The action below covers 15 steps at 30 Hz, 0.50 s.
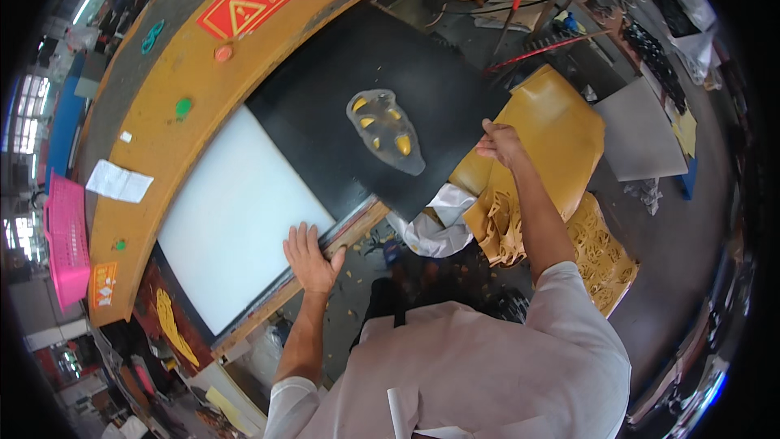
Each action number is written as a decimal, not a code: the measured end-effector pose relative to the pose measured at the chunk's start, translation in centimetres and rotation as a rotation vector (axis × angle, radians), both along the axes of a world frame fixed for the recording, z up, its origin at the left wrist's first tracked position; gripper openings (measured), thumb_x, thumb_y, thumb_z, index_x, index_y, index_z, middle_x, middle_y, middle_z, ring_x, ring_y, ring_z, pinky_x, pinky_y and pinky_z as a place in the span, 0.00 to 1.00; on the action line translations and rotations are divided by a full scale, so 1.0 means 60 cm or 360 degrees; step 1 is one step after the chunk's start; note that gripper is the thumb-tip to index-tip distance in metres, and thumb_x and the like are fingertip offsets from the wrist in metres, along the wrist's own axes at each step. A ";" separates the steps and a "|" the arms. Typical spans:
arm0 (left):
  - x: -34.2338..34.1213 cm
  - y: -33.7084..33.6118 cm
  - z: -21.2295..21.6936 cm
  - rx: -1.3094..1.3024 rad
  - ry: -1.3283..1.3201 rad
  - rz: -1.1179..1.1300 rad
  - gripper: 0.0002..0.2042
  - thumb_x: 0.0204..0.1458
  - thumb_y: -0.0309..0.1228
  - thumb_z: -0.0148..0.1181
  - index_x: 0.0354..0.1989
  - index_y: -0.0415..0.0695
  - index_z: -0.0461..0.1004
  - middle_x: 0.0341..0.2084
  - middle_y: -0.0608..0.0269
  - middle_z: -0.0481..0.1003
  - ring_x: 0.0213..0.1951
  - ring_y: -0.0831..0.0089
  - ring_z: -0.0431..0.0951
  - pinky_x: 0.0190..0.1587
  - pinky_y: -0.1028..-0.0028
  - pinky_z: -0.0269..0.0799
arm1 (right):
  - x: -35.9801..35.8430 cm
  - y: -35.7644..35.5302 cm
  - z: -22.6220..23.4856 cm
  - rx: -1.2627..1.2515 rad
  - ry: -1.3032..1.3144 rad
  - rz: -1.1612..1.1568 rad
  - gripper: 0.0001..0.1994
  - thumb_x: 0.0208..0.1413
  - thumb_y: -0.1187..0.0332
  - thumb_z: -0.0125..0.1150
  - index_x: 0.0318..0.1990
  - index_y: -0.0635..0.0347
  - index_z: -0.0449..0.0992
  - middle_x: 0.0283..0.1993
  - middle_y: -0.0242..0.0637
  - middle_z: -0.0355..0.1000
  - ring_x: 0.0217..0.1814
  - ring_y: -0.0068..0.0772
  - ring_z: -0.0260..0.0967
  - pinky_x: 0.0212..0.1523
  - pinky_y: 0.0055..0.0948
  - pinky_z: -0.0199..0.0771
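Note:
My left hand point(312, 260) lies with fingers outstretched at the near edge of a white board point(244, 215), holding nothing. My right hand point(500, 144) is closed at the right edge of a black sheet point(317, 81), thumb and fingers pinching its rim. The sheet overhangs the wooden front edge point(357, 226) of the work surface. On it rests a flat, greyish translucent piece point(387, 132), long and tapered, with several yellow patches showing in its openings. Just beyond my right hand is a yellow sheet of material point(561, 126).
A curved orange machine beam point(166, 85) spans the far left, with a red button point(223, 54) and a green one point(184, 106). Yellow cut-out scrap point(601, 252) hangs at the right near white crumpled material point(439, 228). A pink basket point(65, 240) stands far left.

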<state>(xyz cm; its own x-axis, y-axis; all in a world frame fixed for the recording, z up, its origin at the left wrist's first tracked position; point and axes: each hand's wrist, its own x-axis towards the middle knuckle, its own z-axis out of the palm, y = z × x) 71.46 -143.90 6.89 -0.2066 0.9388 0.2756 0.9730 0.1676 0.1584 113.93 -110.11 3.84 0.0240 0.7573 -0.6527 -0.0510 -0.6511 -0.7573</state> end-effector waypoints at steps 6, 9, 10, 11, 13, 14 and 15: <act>-0.004 -0.001 0.002 -0.0043 0.0017 -0.0021 0.39 0.53 0.58 0.67 0.66 0.41 0.71 0.69 0.46 0.67 0.75 0.42 0.59 0.76 0.40 0.47 | -0.041 -0.040 0.042 0.0003 -0.0040 0.0114 0.15 0.72 0.57 0.62 0.38 0.60 0.75 0.33 0.39 0.76 0.30 0.33 0.80 0.32 0.32 0.88; -0.005 0.002 0.003 -0.0025 -0.0002 -0.0038 0.39 0.53 0.58 0.67 0.66 0.42 0.71 0.70 0.47 0.66 0.75 0.44 0.59 0.76 0.40 0.46 | -0.062 -0.074 0.060 0.0078 0.0096 -0.0114 0.12 0.70 0.58 0.66 0.41 0.57 0.75 0.34 0.36 0.75 0.33 0.32 0.77 0.40 0.36 0.88; -0.005 0.003 0.004 0.0019 -0.0025 -0.0041 0.39 0.53 0.58 0.67 0.66 0.42 0.71 0.70 0.47 0.66 0.75 0.44 0.59 0.76 0.40 0.46 | -0.067 -0.089 0.064 0.0068 0.0111 -0.0149 0.12 0.69 0.59 0.66 0.42 0.56 0.74 0.35 0.36 0.75 0.34 0.32 0.77 0.41 0.37 0.88; -0.006 0.002 0.004 0.0018 -0.0006 -0.0055 0.39 0.53 0.58 0.68 0.66 0.43 0.71 0.70 0.48 0.66 0.76 0.45 0.58 0.77 0.40 0.46 | -0.073 -0.107 0.066 0.0062 0.0171 -0.0159 0.12 0.69 0.59 0.67 0.42 0.56 0.74 0.35 0.35 0.75 0.36 0.32 0.77 0.42 0.37 0.88; -0.008 0.001 0.005 0.0013 -0.0049 -0.0048 0.39 0.52 0.58 0.68 0.66 0.42 0.71 0.69 0.47 0.66 0.75 0.43 0.59 0.75 0.38 0.47 | -0.093 -0.131 0.064 -0.0001 0.0109 -0.0135 0.11 0.68 0.62 0.68 0.40 0.57 0.73 0.33 0.35 0.72 0.33 0.31 0.75 0.39 0.34 0.89; -0.008 0.000 0.006 0.0032 -0.0064 -0.0055 0.39 0.52 0.57 0.69 0.66 0.42 0.71 0.69 0.47 0.67 0.74 0.42 0.59 0.75 0.37 0.47 | -0.103 -0.139 0.063 0.0013 0.0080 -0.0069 0.11 0.68 0.64 0.68 0.40 0.58 0.72 0.34 0.36 0.73 0.33 0.32 0.77 0.38 0.33 0.89; -0.009 0.000 0.006 -0.0013 -0.0068 -0.0047 0.39 0.52 0.57 0.68 0.66 0.42 0.71 0.69 0.47 0.66 0.75 0.42 0.58 0.75 0.37 0.46 | -0.113 -0.143 0.061 0.0005 0.0024 -0.0019 0.10 0.69 0.65 0.67 0.40 0.59 0.72 0.35 0.37 0.74 0.34 0.32 0.78 0.38 0.32 0.90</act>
